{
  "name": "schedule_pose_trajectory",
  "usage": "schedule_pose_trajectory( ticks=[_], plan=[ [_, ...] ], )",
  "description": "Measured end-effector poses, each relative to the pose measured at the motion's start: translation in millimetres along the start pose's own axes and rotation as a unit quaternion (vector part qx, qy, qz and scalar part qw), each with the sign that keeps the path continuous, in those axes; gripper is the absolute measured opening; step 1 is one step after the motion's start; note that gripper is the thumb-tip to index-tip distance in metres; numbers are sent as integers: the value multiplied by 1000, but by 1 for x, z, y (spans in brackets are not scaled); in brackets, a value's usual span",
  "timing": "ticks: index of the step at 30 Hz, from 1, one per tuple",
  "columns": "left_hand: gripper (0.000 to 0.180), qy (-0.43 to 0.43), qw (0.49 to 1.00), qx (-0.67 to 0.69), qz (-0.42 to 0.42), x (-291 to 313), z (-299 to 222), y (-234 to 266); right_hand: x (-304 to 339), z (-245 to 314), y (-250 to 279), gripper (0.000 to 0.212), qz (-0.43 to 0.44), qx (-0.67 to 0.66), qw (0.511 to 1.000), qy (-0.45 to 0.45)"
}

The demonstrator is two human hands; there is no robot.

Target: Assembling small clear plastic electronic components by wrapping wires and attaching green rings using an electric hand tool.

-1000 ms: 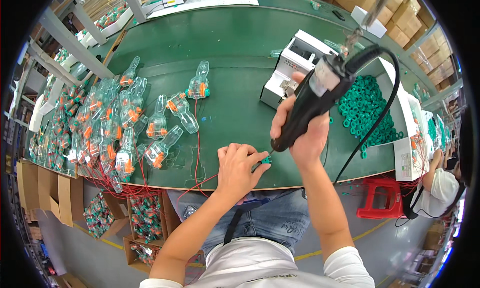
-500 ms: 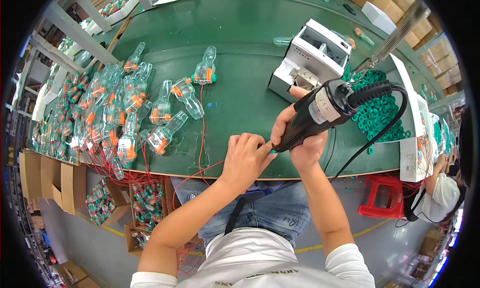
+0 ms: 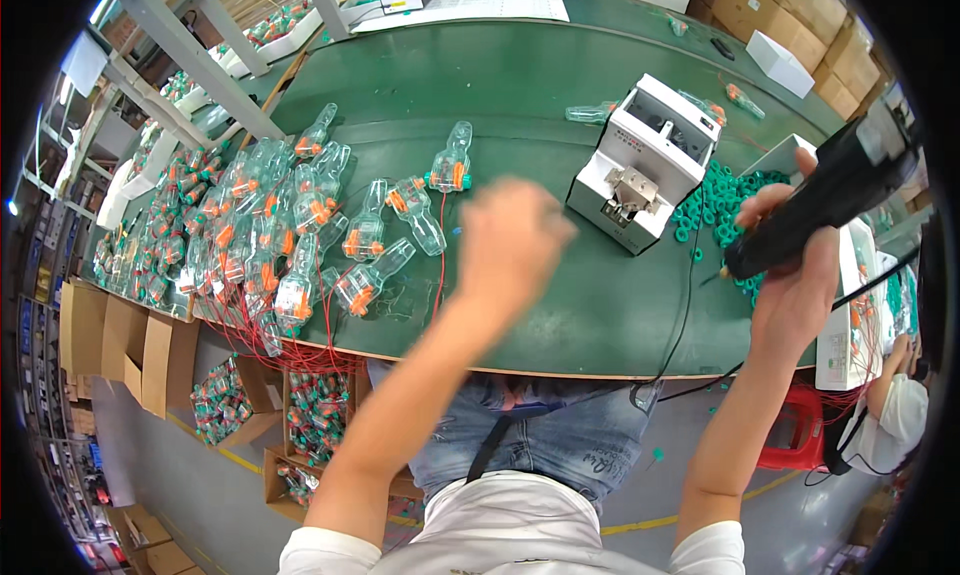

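Observation:
My right hand (image 3: 808, 253) is wrapped round a black electric screwdriver (image 3: 815, 200), its tip slanting down and left over a pile of small green rings (image 3: 725, 195). Motion smears my left hand (image 3: 515, 237) over the middle of the green bench, so its fingers and anything in them cannot be made out. Close behind it lies a clear plastic bottle-shaped part (image 3: 452, 155) with an orange piece inside, a green end and a red wire. To the left are similar clear parts (image 3: 408, 215) and a large heap of them (image 3: 265, 210).
A white box-shaped machine (image 3: 640, 165) stands between my hands. Its thin cord runs over the green bench (image 3: 540, 320) to the front edge. At left, cardboard boxes (image 3: 165, 360) stand below the edge. A red stool (image 3: 790, 430) and another person (image 3: 890, 415) are at right.
My right hand has carried the screwdriver from the bench's front middle to the right, over the green rings. My left hand has moved away from it and farther over the bench. The view has shifted.

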State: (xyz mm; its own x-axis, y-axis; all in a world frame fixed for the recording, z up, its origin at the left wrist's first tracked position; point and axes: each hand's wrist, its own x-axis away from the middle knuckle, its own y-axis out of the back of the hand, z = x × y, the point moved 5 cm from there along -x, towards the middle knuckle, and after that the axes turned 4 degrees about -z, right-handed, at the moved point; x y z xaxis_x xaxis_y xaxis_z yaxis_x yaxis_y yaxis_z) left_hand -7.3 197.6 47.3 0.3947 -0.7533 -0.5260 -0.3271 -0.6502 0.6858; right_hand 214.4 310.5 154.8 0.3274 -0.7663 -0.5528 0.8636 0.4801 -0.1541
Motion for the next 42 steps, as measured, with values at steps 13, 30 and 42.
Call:
schedule_pose_trajectory(
  ticks=[13, 30, 42],
  plan=[
    [62, 270, 857, 439, -5, 13, 36, -12, 136, -117, -92, 79, 82, 136, 974, -162],
    [41, 47, 971, 199, 120, 102, 21, 78, 186, -27, -112, 11, 532, 198, 819, -88],
    [42, 393, 494, 776, -12, 120, 61, 77, 195, -35, -51, 10, 451, 226, 855, -119]
  ],
)
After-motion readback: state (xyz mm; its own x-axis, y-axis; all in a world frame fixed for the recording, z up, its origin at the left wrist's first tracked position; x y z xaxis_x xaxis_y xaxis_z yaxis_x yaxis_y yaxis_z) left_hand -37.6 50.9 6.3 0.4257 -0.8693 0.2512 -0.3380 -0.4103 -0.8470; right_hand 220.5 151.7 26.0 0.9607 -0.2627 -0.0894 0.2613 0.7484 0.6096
